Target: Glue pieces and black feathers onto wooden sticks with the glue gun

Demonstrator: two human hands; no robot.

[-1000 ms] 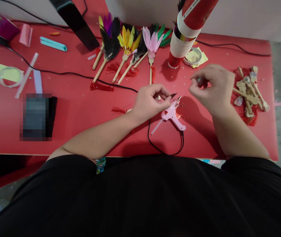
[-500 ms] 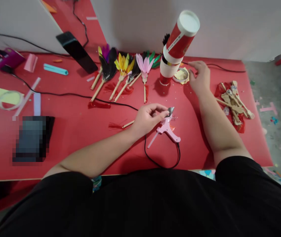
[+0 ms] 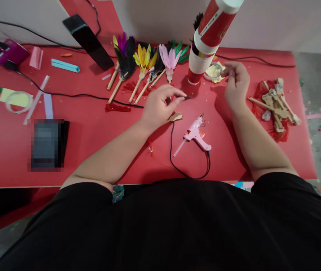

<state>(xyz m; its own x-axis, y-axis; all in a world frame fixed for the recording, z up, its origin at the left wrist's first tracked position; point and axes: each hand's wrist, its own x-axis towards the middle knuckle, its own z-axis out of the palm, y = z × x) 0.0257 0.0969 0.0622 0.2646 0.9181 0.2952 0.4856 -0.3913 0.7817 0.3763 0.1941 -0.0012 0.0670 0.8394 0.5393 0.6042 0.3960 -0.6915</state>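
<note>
My left hand (image 3: 162, 105) is closed in a pinch above the middle of the table, and a small dark feather tip (image 3: 187, 98) pokes out past its fingertips. Just below that hand lies a wooden stick with a rounded end (image 3: 176, 117), partly hidden by the wrist. A pink hot glue gun (image 3: 197, 132) rests on its side nearer my body, a glue stick protruding from its back. My right hand (image 3: 236, 81) has curled fingers beside a tape roll on yellow paper (image 3: 214, 71); anything between the fingertips is too small to make out.
Several feather-topped sticks (image 3: 143, 62) line the back beside stacked red-and-white paper cups (image 3: 202, 51). Wooden sticks with red tassels (image 3: 277, 105) are piled at right. A black phone-like slab (image 3: 88, 41) leans at the back left. Cables cross the red table (image 3: 92, 131).
My left hand has moved away from the glue gun, up and left, with the dark feather. My right hand's fingers have curled in more beside the tape roll. The camera view has shifted slightly.
</note>
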